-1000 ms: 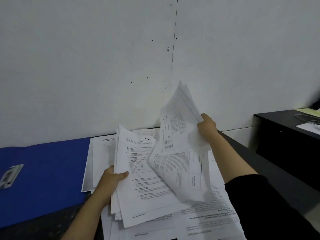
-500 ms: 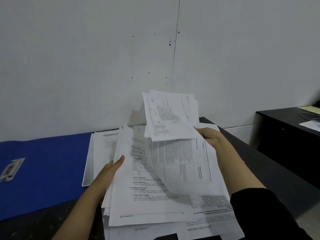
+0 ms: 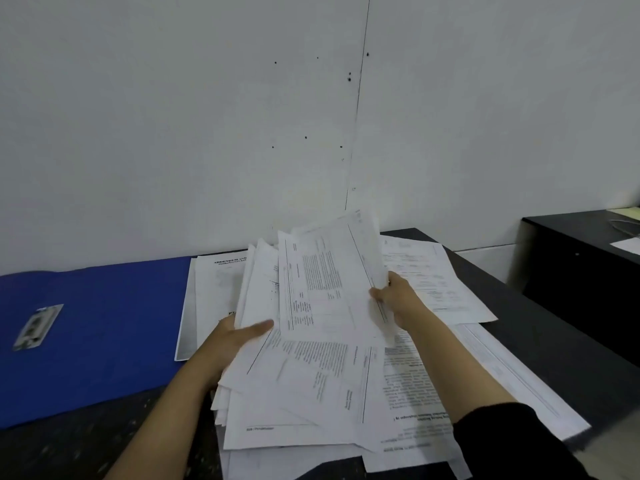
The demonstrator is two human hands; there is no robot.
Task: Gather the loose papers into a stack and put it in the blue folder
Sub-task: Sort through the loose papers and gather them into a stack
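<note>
Two hands (image 3: 239, 336) (image 3: 398, 299), one blue folder (image 3: 104, 327), many papers (image 3: 322, 393)

A dark table (image 3: 540, 344) is running from the lower left of the frame to the right of centre, against a white wall. A blue folder (image 3: 104, 327) is lying flat on it at the left. Loose papers (image 3: 446, 289) are lying spread across its middle and right, some overhanging the near edge; one sheet is overlapping the folder's right edge.
</note>
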